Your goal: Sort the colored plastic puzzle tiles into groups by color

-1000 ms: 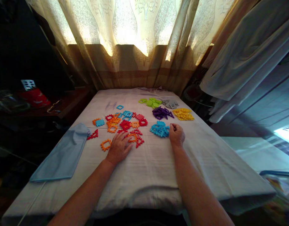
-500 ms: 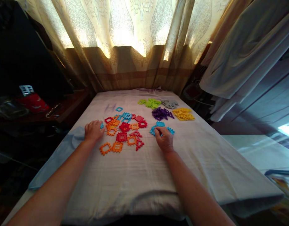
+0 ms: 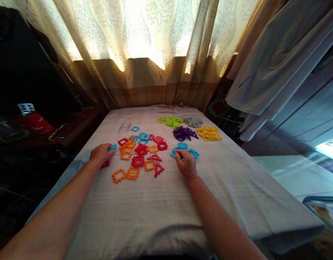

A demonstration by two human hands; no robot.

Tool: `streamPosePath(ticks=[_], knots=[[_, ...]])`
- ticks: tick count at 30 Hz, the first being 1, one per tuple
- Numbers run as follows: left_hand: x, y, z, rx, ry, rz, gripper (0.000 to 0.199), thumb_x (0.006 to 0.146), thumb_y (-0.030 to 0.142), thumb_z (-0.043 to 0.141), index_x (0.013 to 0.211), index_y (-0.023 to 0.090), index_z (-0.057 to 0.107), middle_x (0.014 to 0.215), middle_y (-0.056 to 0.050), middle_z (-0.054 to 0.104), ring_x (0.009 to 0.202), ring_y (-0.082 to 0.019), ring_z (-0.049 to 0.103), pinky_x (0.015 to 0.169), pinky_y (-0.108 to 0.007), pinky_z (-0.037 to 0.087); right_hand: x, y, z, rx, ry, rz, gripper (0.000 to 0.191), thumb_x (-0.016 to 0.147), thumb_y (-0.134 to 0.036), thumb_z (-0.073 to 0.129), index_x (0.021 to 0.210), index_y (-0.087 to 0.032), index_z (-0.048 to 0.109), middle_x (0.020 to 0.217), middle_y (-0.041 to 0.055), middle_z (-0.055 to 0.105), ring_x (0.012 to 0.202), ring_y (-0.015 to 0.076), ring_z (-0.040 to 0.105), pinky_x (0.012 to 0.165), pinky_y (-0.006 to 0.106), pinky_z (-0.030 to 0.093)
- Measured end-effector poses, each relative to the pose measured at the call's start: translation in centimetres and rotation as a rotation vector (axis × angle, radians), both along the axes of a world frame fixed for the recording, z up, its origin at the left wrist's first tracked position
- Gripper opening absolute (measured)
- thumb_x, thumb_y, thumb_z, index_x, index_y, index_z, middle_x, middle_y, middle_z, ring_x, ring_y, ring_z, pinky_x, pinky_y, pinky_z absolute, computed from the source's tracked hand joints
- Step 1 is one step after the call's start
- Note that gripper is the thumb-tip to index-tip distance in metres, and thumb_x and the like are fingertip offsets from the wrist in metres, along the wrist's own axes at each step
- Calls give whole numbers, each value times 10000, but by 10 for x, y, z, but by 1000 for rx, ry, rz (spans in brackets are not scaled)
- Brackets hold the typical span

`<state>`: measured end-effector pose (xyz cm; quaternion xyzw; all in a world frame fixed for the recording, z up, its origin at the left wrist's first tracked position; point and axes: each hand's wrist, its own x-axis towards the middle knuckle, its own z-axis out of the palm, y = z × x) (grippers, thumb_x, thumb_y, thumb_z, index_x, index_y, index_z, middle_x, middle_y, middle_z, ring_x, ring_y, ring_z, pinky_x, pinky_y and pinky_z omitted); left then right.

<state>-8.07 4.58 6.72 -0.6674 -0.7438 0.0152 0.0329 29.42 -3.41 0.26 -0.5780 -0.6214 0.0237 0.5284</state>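
My left hand (image 3: 101, 154) is closed on a blue toothed building piece (image 3: 112, 147), left of the mixed pile. Partly under that hand a red piece (image 3: 105, 164) shows. My right hand (image 3: 186, 162), its fingers curled together, rests at the near edge of a small group of blue toothed pieces (image 3: 193, 153); what the fingers pinch is hidden. Between the hands lie mixed toothed pieces, such as a red window-like one (image 3: 137, 161), an orange frame (image 3: 119, 176) and blue ones (image 3: 144, 136).
Farther back on the cloth-covered table (image 3: 166, 202) are sorted piles: lime green (image 3: 174, 121), grey (image 3: 193, 122), purple (image 3: 184, 133) and yellow (image 3: 209, 133). A lone blue frame (image 3: 135, 128) sits behind the mix. A curtain (image 3: 144, 79) hangs beyond the table.
My left hand has drawn left, away from the mixed pile, with the blue piece now showing more at its fingertips. A red piece has come into view beneath it. My right hand stays by the blue group.
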Motion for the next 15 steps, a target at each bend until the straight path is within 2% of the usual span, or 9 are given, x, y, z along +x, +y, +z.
streamPosePath(ticks=[5,8,11,15], knots=[[0,-4,5,191,-86,-13,396,877,387,431,1097,220,715,1133,-119,717,955,-284,667,726,-342,492,-3,0,-1,-22,36,48,267,865,-332,482,828,-206,714,840,79,739,745,196,659,747,312,522],[16,-10,10,370,-211,-58,359,873,382,448,1041,222,722,1077,-93,733,936,-252,671,762,-323,503,-6,-2,0,-49,40,72,257,860,-325,489,853,-206,717,838,76,737,729,189,658,731,302,523],[55,-26,7,443,-456,-172,332,855,401,498,1024,219,719,992,-54,752,860,-204,681,783,-290,515,-10,-4,3,-116,44,102,255,846,-337,530,954,-201,718,798,52,722,653,163,631,691,281,521],[124,-58,-11,322,-784,-389,319,863,434,530,1015,221,712,871,-16,752,751,-166,675,723,-272,531,-17,-7,5,-205,94,174,332,834,-371,583,1104,-203,681,865,41,735,635,140,632,673,267,530]])
